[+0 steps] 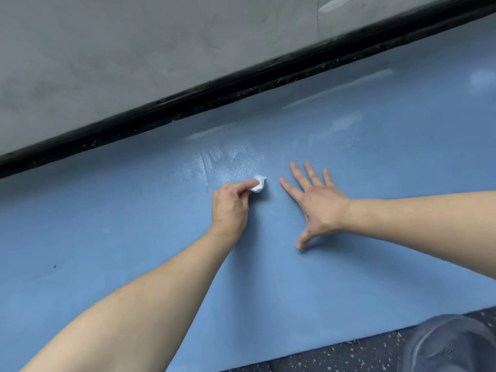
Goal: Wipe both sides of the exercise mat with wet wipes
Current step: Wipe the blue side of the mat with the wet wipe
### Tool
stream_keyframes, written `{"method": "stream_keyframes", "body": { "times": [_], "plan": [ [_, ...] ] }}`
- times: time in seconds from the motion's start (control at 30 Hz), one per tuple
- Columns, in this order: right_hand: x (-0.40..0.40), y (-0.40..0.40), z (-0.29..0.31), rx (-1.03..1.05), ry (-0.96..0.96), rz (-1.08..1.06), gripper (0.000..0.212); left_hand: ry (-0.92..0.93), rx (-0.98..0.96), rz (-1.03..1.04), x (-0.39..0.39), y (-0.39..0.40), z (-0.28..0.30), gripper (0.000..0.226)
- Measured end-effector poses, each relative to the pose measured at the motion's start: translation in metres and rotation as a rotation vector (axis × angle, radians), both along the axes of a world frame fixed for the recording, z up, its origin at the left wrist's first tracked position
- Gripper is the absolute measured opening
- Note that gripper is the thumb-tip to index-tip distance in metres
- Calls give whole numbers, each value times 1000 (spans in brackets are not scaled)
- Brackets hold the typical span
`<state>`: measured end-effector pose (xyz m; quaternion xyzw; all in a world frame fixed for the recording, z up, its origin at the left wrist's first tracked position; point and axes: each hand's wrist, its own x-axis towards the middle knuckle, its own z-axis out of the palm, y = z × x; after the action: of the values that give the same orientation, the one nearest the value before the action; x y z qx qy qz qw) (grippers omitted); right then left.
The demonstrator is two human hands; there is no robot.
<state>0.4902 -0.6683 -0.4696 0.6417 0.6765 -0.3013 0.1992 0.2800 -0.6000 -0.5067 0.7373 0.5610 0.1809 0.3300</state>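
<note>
A blue exercise mat (134, 237) lies flat across the floor and fills most of the view. My left hand (230, 204) pinches a small crumpled white wet wipe (258, 183) and holds it down on the mat near the middle. A wet, shiny patch (228, 159) shows on the mat just beyond the wipe, with more damp streaks further right. My right hand (315, 204) lies flat on the mat to the right of the wipe, fingers spread and straight.
A grey wall (134, 49) with a black skirting strip (241, 84) runs along the mat's far edge. A narrow band of dark speckled floor shows there and at the bottom right (335, 355). My knee in grey fabric (451, 345) is at the lower right corner.
</note>
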Motion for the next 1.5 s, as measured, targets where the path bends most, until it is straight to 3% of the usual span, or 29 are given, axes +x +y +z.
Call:
{"method": "stream_keyframes", "body": {
  "times": [0.13, 0.27, 0.37, 0.5, 0.67, 0.77, 0.87, 0.97, 1.07, 1.17, 1.27, 1.4, 1.5],
  "plan": [
    [-21, -65, -10, 8, -14, 90, 170, 37, 151, -151, -7, -50, -16, 34],
    [-37, -73, -20, 13, -71, 88, 170, -6, 135, -350, -34, -111, -25, 39],
    [-39, -75, -19, 24, -72, 95, 168, -9, 75, -328, -35, -117, -18, 35],
    [-43, -115, -12, 53, 69, 147, 164, -62, 60, -217, -35, -128, -12, 28],
    [-51, -179, -22, 167, 163, 270, 166, -88, 62, -403, -58, -205, -25, 28],
    [-55, -196, -26, 166, 205, 401, 157, -169, 74, -604, -76, -237, -30, 24],
    [-63, -203, -29, 212, 221, 501, 132, -180, 85, -705, -86, -249, -32, 26],
    [-67, -200, -35, 284, 213, 517, 111, -188, 56, -712, -88, -249, -31, 32],
    [-65, -188, -31, 248, 248, 521, 116, -218, -73, -592, -83, -245, -22, 29],
    [-48, -143, -12, 286, 322, 424, 110, -293, -258, -136, -64, -200, 1, 27],
    [-8, -44, 8, 292, 229, 175, 114, -361, -315, 276, -39, -77, 15, 19],
    [50, 57, 21, 59, -90, 12, 162, -269, -82, 349, -2, 98, 34, 19],
    [68, 71, 5, -47, -171, -21, 175, -203, 21, 341, 32, 173, 33, 23]
  ]
}}
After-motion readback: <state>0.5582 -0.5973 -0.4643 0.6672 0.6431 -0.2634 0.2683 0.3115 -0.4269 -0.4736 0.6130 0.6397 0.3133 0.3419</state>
